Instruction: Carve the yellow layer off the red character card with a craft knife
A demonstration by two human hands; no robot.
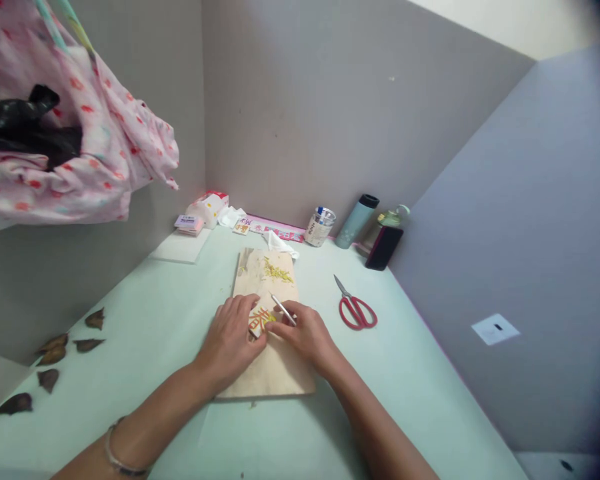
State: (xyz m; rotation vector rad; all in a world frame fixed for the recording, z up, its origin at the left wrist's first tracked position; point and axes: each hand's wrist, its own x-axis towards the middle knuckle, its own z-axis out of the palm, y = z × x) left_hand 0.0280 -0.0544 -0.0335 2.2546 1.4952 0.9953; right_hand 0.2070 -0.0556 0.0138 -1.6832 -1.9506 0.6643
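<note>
A small white square piece with an orange Chinese character and yellow at its right side rests on a wooden board. My left hand grips its left side, thumb along the lower edge. In my right hand is a slim white pen-like tool, its thin tip pointing up and left; its exact kind is unclear. My right fingertips also touch the piece's right side. Further up the board lies a pile of yellow-green shavings.
Red-handled scissors lie right of the board. Behind stand a jar, a blue bottle and a phone. A tissue pack sits back left. Several dried brown pods lie left. A spotted cloth bag hangs upper left.
</note>
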